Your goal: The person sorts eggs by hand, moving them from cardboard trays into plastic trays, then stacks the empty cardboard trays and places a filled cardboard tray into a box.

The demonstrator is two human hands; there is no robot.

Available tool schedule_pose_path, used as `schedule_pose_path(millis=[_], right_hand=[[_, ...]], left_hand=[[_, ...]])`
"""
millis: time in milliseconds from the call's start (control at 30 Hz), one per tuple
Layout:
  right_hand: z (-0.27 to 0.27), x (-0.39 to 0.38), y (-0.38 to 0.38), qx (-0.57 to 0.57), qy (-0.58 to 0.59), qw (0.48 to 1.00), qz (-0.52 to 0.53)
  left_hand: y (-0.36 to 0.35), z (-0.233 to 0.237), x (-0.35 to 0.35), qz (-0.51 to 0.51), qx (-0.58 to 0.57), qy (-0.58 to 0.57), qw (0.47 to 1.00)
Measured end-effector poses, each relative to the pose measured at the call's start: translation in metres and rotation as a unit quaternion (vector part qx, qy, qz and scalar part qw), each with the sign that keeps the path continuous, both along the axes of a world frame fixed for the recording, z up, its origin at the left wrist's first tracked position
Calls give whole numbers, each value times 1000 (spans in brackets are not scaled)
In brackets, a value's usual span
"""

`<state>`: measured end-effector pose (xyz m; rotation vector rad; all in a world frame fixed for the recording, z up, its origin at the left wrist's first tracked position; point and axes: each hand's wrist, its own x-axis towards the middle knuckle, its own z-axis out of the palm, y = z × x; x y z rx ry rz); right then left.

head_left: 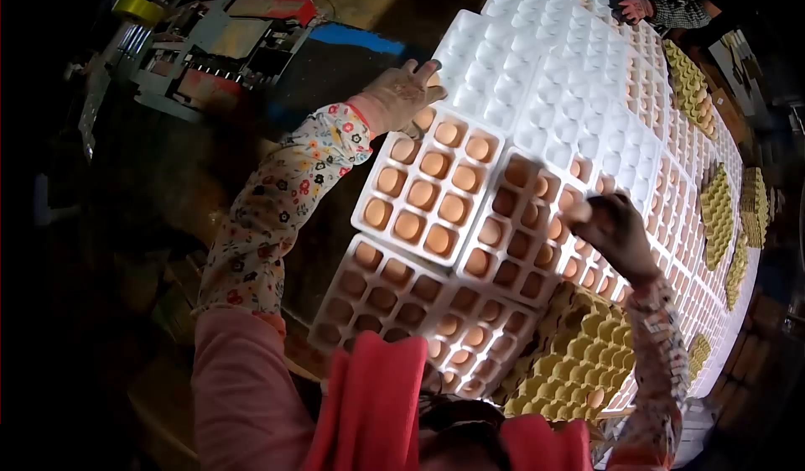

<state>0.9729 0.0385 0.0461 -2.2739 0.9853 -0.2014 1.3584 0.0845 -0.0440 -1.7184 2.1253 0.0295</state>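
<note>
My left hand (pixel 396 100), in a light glove, is at the upper left edge of a white foam egg tray (pixel 459 257) with brown eggs (pixel 422 194) in its pockets. Its fingers curl round a brown egg beside the bare white trays (pixel 495 68). Over the partly filled trays to the right, my right hand (pixel 619 234), in a darker, slightly blurred glove, pinches a brown egg (pixel 579 212). Below it lies a yellowish pulp egg flat (pixel 579 353) with an egg (pixel 595 398) near its lower right edge.
Egg-filled white trays (pixel 679 211) run along the right, with more pulp flats (pixel 717 215) on top. Another person's gloved hand (pixel 633 8) is at the far end. Machinery with a yellow tape roll (pixel 138 10) stands at the upper left.
</note>
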Motion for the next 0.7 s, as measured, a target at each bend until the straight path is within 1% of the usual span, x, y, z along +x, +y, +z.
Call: schedule_pose_path(millis=[33,67,100,133,167,200,233,300,333,367,433,467,500,567,600,633,667,700], right_hand=[[-25,47,-15,-55,-87,994,27],[-44,90,-25,-87,-71,994,3],[-63,129,-34,-140,-40,989,-2],[-71,165,-35,-140,27,989,-32],[-88,184,-44,-176,80,981,-10],[-95,195,-49,-158,136,978,-8],[-97,204,-53,-141,192,971,-3],[-99,197,-63,-87,205,975,26],[-99,198,-70,-62,152,986,18],[-109,197,-78,-103,100,989,-34],[-138,197,-111,-146,-87,984,-50],[-145,197,-124,-136,-142,980,-40],[-157,190,-136,-96,-163,982,-12],[-135,171,-125,56,-241,966,-73],[-117,153,-111,23,-243,967,-65],[-98,127,-95,-12,-246,968,-56],[-91,91,-81,-32,-211,975,-57],[-78,48,-57,-42,-178,979,-86]], left_hand=[[-11,3,1,-3,4,21,1000],[-21,4,3,-7,8,39,999],[-31,1,8,-6,36,58,998],[-40,-4,13,-5,63,76,995],[-47,-10,16,-4,93,95,991],[-51,-15,18,18,82,105,991],[-54,-12,21,50,57,165,983],[-58,-10,25,124,2,284,951],[-65,-39,28,93,-157,362,914],[-80,-64,25,46,-325,371,869],[-113,-86,3,165,-402,397,808],[-119,-92,-4,182,-360,298,865],[-121,-91,-10,183,-348,355,848],[-116,-88,-5,175,-320,457,811],[-104,-94,3,79,-372,428,820],[-85,-83,7,117,-353,447,813],[-51,-67,-1,154,-333,467,805],[-5,-42,-21,189,-308,489,794]])
